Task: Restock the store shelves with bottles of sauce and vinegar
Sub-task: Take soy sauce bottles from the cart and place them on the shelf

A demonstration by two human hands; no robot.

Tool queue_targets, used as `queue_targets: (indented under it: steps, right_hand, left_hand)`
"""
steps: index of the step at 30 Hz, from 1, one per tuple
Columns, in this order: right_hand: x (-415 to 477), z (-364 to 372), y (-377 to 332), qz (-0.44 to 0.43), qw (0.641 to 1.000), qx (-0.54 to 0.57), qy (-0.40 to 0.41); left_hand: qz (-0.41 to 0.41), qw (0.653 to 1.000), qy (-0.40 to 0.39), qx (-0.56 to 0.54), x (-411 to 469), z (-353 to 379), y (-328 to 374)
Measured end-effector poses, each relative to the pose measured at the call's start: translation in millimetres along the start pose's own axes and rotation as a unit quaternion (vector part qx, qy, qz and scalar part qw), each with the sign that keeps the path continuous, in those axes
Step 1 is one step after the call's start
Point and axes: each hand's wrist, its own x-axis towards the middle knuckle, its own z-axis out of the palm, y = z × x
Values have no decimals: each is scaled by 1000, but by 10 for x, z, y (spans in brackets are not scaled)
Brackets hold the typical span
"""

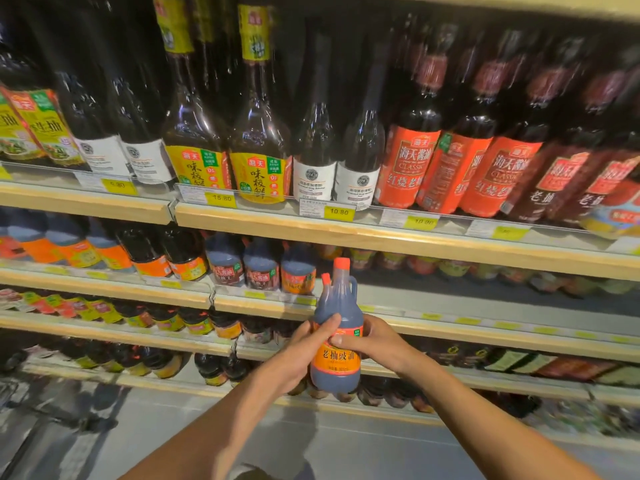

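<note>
Both my hands hold dark sauce bottles with orange caps and orange labels in front of the shelves. The nearer bottle stands upright; my right hand grips its right side at the label. My left hand wraps round from the left, thumb on the bottle's shoulder. A second orange cap shows just behind to the left, its bottle mostly hidden. The second shelf behind the bottles has a bare grey stretch to the right of three similar bottles.
The top shelf is packed with tall soy sauce bottles and yellow price tags. Lower shelves hold rows of small jars and bottles. Grey floor lies below, with a dark shape at the far left.
</note>
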Motion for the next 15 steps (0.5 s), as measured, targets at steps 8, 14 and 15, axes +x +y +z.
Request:
queue_targets:
  steps: [8,14,15]
  right_hand:
    - [218,-92,-11,41,999,8,16]
    - [454,-292,-31,61,997,-5,52]
    - [493,-340,-75,60,996,-10,57]
  left_hand:
    - [-8,998,-8,68,-32,-155,325]
    - [36,993,69,89,-30,-336,329]
    - [43,992,78,94,-20,-363,339]
